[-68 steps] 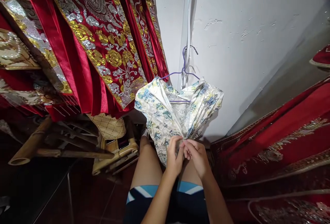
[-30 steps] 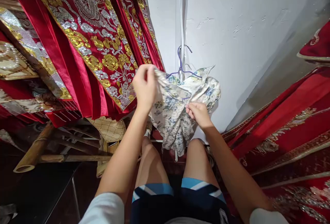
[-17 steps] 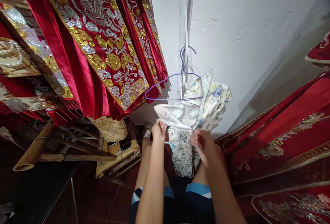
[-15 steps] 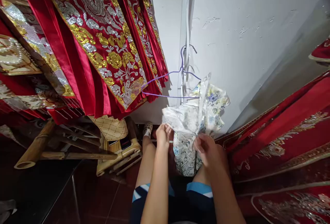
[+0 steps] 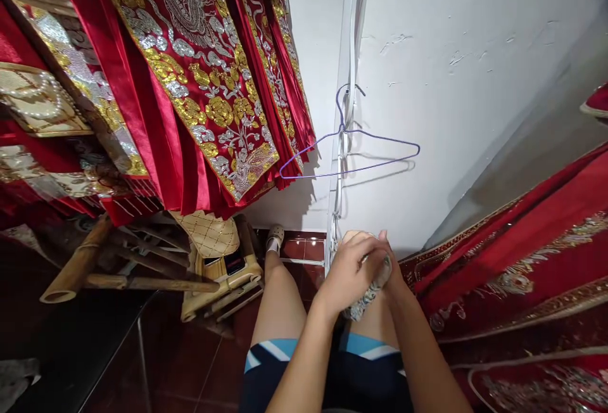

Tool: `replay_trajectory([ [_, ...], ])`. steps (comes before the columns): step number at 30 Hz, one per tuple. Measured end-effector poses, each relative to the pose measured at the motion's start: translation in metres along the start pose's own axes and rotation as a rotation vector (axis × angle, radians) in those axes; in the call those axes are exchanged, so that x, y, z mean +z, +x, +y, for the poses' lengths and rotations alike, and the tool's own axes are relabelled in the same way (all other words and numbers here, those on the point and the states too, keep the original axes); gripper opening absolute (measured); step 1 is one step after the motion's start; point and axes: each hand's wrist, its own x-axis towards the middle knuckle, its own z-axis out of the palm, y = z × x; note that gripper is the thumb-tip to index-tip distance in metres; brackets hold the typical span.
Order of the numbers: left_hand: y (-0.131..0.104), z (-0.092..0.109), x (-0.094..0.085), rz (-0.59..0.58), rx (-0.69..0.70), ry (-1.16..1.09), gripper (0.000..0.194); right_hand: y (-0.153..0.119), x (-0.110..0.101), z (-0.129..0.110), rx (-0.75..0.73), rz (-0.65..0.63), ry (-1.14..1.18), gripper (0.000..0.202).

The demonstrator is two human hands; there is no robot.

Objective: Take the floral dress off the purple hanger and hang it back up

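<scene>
A pale patterned cloth (image 5: 360, 307) is bunched up small between my hands, low in the middle of the head view; only a little of it shows below the fingers. My left hand (image 5: 349, 272) curls over it from the left, fingers bent. On the right side, my right hand (image 5: 386, 261) wraps round the bundle, partly covered by the left one. Above them a purple wire hanger (image 5: 380, 163) hangs bare from a white pole (image 5: 352, 39) by the wall.
Red garments with gold and silver embroidery (image 5: 218, 106) hang at the left. More red embroidered cloth (image 5: 517, 273) fills the right side. A bamboo chair (image 5: 228, 292) with a quilted gold bag (image 5: 211, 232) stands lower left, beside a black surface (image 5: 95, 330).
The patterned cloth has come off the hanger and is now gathered into a small bundle. My hands have come together around it. The view has shifted slightly.
</scene>
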Motion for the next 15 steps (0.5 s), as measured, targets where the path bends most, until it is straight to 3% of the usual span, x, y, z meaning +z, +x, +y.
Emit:
replay_trajectory([
  [3, 0.010, -0.001, -0.021, -0.029, 0.029, 0.098, 0.033, 0.001, 0.013, -0.012, 0.137, -0.062, 0.193, 0.050],
  [5, 0.016, -0.011, -0.037, 0.002, 0.001, 0.102, 0.041, 0.000, 0.017, -0.028, 0.249, -0.165, 0.156, 0.043],
  [6, 0.017, -0.018, -0.043, -0.025, -0.038, 0.096, 0.045, -0.001, 0.018, -0.039, 0.293, -0.226, 0.096, 0.040],
  [8, 0.013, -0.035, -0.054, -0.186, -0.159, 0.092, 0.059, 0.001, 0.016, -0.066, 0.322, -0.337, -0.079, 0.037],
  [11, -0.004, -0.060, -0.072, -0.435, -0.329, 0.263, 0.069, 0.010, 0.006, -0.108, 0.155, -0.353, -0.437, 0.024],
  [14, -0.019, -0.071, -0.103, -0.470, -0.457, 0.706, 0.060, 0.028, -0.007, -0.133, -0.230, -0.089, -0.798, 0.013],
  [15, -0.021, -0.071, -0.116, -0.459, -0.508, 0.858, 0.055, 0.037, -0.010, -0.136, -0.342, 0.009, -0.866, 0.019],
])
